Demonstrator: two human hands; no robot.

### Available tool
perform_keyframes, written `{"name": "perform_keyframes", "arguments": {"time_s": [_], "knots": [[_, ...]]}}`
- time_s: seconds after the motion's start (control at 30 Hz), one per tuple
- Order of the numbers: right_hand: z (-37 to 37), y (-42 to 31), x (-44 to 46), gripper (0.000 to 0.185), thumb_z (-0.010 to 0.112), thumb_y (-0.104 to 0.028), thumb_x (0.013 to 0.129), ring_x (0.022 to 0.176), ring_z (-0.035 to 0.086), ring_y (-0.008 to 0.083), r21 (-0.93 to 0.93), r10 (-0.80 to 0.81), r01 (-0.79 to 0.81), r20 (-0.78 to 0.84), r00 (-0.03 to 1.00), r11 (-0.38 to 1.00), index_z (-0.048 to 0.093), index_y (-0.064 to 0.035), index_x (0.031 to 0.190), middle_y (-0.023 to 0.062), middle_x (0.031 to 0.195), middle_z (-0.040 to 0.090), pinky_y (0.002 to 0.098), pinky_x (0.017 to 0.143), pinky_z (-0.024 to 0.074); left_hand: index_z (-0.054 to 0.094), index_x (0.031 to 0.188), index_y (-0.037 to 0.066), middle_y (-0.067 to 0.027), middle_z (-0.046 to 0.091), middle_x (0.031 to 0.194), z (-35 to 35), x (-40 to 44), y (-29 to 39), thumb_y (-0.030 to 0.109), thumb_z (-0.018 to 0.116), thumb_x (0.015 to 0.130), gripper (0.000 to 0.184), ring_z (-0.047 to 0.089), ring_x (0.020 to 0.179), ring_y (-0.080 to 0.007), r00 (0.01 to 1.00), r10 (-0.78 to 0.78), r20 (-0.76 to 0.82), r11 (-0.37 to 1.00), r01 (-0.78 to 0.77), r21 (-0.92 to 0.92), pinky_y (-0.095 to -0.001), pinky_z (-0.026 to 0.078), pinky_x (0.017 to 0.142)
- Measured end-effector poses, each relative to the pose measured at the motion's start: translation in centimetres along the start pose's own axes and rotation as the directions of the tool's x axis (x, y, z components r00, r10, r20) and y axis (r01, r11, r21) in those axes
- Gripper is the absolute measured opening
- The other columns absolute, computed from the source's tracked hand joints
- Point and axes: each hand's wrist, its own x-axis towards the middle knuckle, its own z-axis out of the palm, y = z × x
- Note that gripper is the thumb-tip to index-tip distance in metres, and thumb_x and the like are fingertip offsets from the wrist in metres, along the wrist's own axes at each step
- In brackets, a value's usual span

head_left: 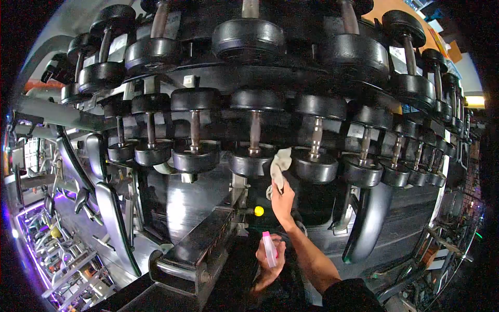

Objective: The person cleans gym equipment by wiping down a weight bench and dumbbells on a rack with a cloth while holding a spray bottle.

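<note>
My right hand point(283, 200) grips a pale cloth point(281, 165), which touches or nearly touches the right side of a black dumbbell point(252, 162) on the lower rack row. Another black dumbbell point(316, 169) stands just right of the cloth. Lower down, near my body, my left hand point(270, 255) is wrapped round a spray bottle point(269, 248) with a pink top and a clear, whitish body. Part of the cloth hangs below my right fingers.
An upper row of dumbbells point(248, 39) runs above the lower one. A bench frame point(195, 242) stands at lower left, with padded benches point(115, 223) beyond it. Another black pad point(368, 223) is at right. A yellow knob point(259, 210) sits left of my right wrist.
</note>
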Motion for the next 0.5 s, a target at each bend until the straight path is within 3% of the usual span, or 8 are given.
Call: {"name": "perform_keyframes", "arguments": {"time_s": [0.07, 0.13, 0.17, 0.23, 0.33, 0.37, 0.43, 0.5], "knots": [[-0.2, 0.0, 0.0, 0.034, 0.067, -0.008, 0.078, 0.093, 0.063, 0.0364, 0.047, 0.019, -0.021, 0.053, 0.998, 0.999, 0.059, 0.0025, 0.11, 0.0189, 0.1, 0.065, 0.0392, 0.081, 0.0482, 0.055, 0.096, 0.001, -0.0064, 0.064, 0.078, 0.0, 0.3, 1.0, 0.009, 0.066, 0.083, 0.019, 0.063, 0.064, -0.0153, 0.999, -0.04, -0.036, 0.999, 0.04, 0.002, -0.0281, 0.05, 0.059], [-0.3, -2.7, 0.3, 0.04, 0.07, -0.007, 0.069, 0.097, 0.06, 0.0379, 0.125, -0.196, 0.184, 0.097, 0.976, 0.975, 0.061, -0.0006, 0.107, 0.0156, 0.103, 0.064, 0.0413, 0.085, 0.0469, 0.055, 0.096, 0.001, -0.0068, 0.064, 0.079, -0.1, 0.5, 1.4, 0.009, 0.066, 0.083, 0.018, 0.063, 0.064, -0.0153, 0.998, -0.045, -0.032, 0.999, 0.045, -0.004, -0.0281, 0.05, 0.06], [-0.1, -4.0, 1.4, 0.046, 0.07, -0.006, 0.06, 0.105, 0.057, 0.035, 0.049, -0.527, 0.525, 0.05, 0.848, 0.85, 0.064, -0.0063, 0.105, 0.0123, 0.108, 0.063, 0.0443, 0.09, 0.0435, 0.055, 0.096, 0.001, -0.0071, 0.064, 0.08, -0.1, 0.4, 1.4, 0.009, 0.066, 0.083, 0.018, 0.063, 0.065, -0.0153, 0.998, -0.053, -0.024, 0.998, 0.053, -0.013, -0.028, 0.05, 0.061], [0.8, -6.2, 2.9, 0.042, 0.071, -0.011, 0.063, 0.116, 0.051, 0.0249, -0.186, -0.64, 0.728, 0.367, 0.675, 0.66, 0.065, -0.0142, 0.104, 0.0034, 0.118, 0.059, 0.0475, 0.096, 0.0359, 0.055, 0.098, 0.001, -0.0074, 0.064, 0.081, -0.2, 0.4, 1.4, 0.009, 0.065, 0.084, 0.019, 0.063, 0.065, -0.0149, 0.997, -0.072, -0.011, 0.997, 0.072, -0.043, -0.0278, 0.05, 0.061], [4.3, -6.8, 5.5, 0.03, 0.062, -0.023, 0.076, 0.121, 0.046, 0.0232, -0.315, -0.655, 0.879, 0.586, 0.477, 0.359, 0.065, -0.0152, 0.105, 0.0019, 0.123, 0.055, 0.0493, 0.106, 0.0286, 0.055, 0.099, 0.001, -0.0078, 0.064, 0.08, -0.2, 0.7, 1.5, 0.008, 0.066, 0.084, 0.021, 0.062, 0.063, -0.0142, 1.0, -0.014, -0.002, 0.999, 0.013, -0.03, -0.0278, 0.05, 0.06], [5.0, -6.4, 5.8, 0.03, 0.062, -0.023, 0.076, 0.121, 0.046, 0.0232, -0.312, -0.656, 0.879, 0.584, 0.477, 0.361, 0.065, -0.0152, 0.105, 0.0019, 0.123, 0.055, 0.0493, 0.106, 0.0286, 0.055, 0.1, 0.001, -0.0079, 0.063, 0.079, -0.3, 1.0, 1.6, 0.007, 0.068, 0.083, 0.022, 0.062, 0.06, -0.0141, 0.998, 0.06, -0.007, 0.998, -0.06, 0.018, -0.0281, 0.051, 0.058], [6.1, -6.8, 6.0, 0.033, 0.053, -0.019, 0.082, 0.121, 0.046, 0.0232, -0.35, -0.552, 0.917, 0.735, 0.395, 0.19, 0.062, -0.0137, 0.113, 0.0028, 0.123, 0.056, 0.0488, 0.112, 0.0234, 0.055, 0.1, 0.001, -0.0079, 0.063, 0.079, -0.6, 1.4, 2.0, 0.007, 0.067, 0.083, 0.022, 0.062, 0.06, -0.0142, 0.999, 0.043, -0.01, 0.999, -0.043, 0.033, -0.028, 0.051, 0.058], [6.8, -7.3, 5.8, 0.031, 0.053, -0.021, 0.083, 0.121, 0.046, 0.0252, -0.347, -0.509, 0.928, 0.779, 0.366, 0.136, 0.063, -0.0114, 0.111, 0.006, 0.121, 0.058, 0.0488, 0.111, 0.0239, 0.054, 0.1, 0.001, -0.0079, 0.063, 0.078, -0.6, 1.3, 2.6, 0.007, 0.067, 0.084, 0.022, 0.063, 0.06, -0.0144, 1.0, 0.001, -0.009, 0.999, -0.001, 0.043, -0.0279, 0.051, 0.058]]}}
